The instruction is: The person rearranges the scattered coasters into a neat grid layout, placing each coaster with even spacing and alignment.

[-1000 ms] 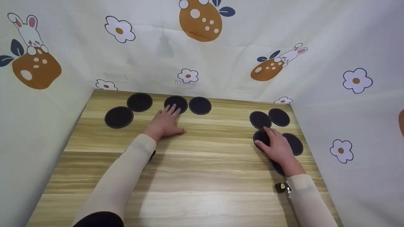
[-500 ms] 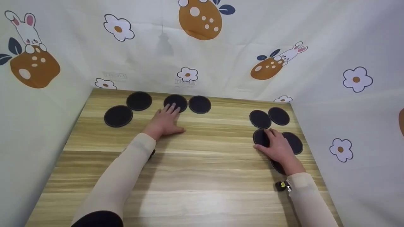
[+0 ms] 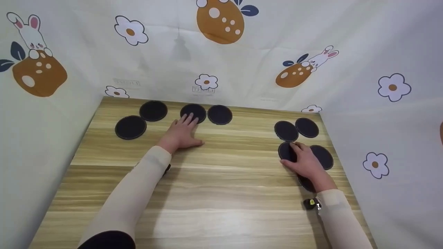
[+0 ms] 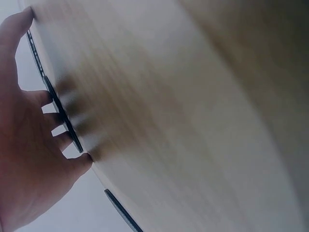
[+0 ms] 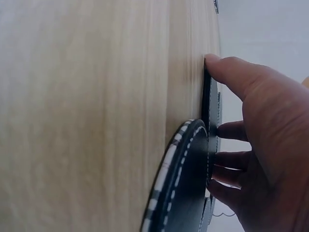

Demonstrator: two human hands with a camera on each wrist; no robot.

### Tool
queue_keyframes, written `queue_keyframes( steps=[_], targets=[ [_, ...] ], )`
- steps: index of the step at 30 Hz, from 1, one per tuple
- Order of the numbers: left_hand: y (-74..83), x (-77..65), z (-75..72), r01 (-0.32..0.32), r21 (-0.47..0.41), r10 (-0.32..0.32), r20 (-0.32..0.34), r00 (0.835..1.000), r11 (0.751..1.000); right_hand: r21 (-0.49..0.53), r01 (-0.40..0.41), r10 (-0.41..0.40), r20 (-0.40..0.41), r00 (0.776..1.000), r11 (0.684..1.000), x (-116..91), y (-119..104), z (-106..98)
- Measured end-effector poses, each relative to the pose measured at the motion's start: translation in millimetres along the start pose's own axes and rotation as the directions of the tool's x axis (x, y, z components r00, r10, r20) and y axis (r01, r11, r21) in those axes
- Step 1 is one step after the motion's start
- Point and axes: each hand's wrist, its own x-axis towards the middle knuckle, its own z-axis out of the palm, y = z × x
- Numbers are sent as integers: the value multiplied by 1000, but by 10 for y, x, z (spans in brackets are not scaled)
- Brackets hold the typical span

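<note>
Several black round coasters with stitched rims lie flat on the wooden table. In the head view my left hand (image 3: 180,135) rests its fingertips on the near part of one coaster (image 3: 192,110), with the thumb out on the wood. In the left wrist view, the fingers (image 4: 42,99) reach that thin disc edge-on. My right hand (image 3: 308,164) lies over another coaster (image 3: 286,151). Its thumb touches the coaster's left edge and the other fingers rest across the top. In the right wrist view the nearer coaster (image 5: 186,179) shows a checked edge, below the thumb.
Two coasters (image 3: 130,127) lie at the far left, and one (image 3: 220,114) sits right of my left hand. More coasters (image 3: 306,127) cluster around my right hand, one partly hidden beneath its wrist. A printed cloth (image 3: 242,69) walls the back and sides of the table (image 3: 207,193).
My right thumb has slid from the top of its coaster to the left edge. My left hand and the coasters stay in place; the view shifts slightly.
</note>
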Motion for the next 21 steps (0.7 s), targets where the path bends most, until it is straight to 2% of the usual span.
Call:
queue_keyframes(
  steps=[13, 21],
  targets=[
    [8, -9, -37, 0, 9, 0, 8, 1000, 1000, 21, 24, -23, -35, 999, 999, 50, -8, 39],
    [-5, 23, -1, 14, 14, -14, 29, 999, 1000, 4, 68, -67, -107, 992, 998, 71, -83, 92]
  ],
)
